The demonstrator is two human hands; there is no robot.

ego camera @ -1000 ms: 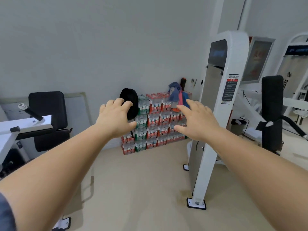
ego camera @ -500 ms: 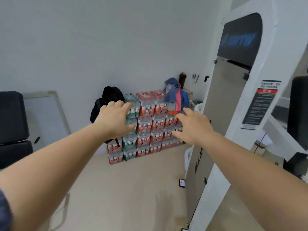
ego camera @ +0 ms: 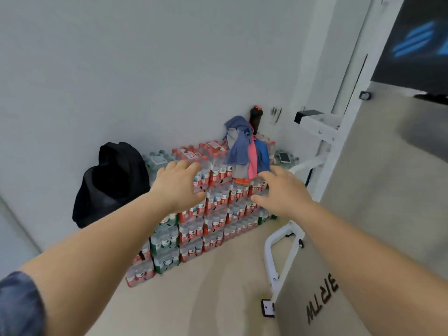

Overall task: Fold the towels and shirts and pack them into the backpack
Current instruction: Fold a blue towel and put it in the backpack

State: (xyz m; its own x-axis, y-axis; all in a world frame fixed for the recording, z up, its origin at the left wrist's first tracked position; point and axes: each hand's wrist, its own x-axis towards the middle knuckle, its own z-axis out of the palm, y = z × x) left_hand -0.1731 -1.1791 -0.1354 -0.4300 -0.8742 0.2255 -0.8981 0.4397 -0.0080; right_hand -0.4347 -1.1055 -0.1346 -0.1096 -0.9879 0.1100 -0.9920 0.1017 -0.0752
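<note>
A heap of clothes [ego camera: 242,146] in blue, grey, pink and orange lies on top of a stack of bottled-water packs [ego camera: 213,214] against the far wall. A black backpack [ego camera: 111,185] leans on the wall at the stack's left end. My left hand [ego camera: 180,185] is stretched forward, fingers apart and empty, in front of the stack's upper packs. My right hand [ego camera: 282,192] is also out and empty, just below and right of the clothes. Neither hand touches the clothes or the backpack.
A tall white and grey gym machine [ego camera: 378,190] fills the right side, its white tube base [ego camera: 274,248] on the beige floor. A dark bottle [ego camera: 255,116] stands behind the clothes. A phone [ego camera: 284,157] lies on the packs at the right.
The view has closed in on the water stack, so backpack and clothes look larger. Both hands stay stretched out and empty. The black seats at the left have left the view.
</note>
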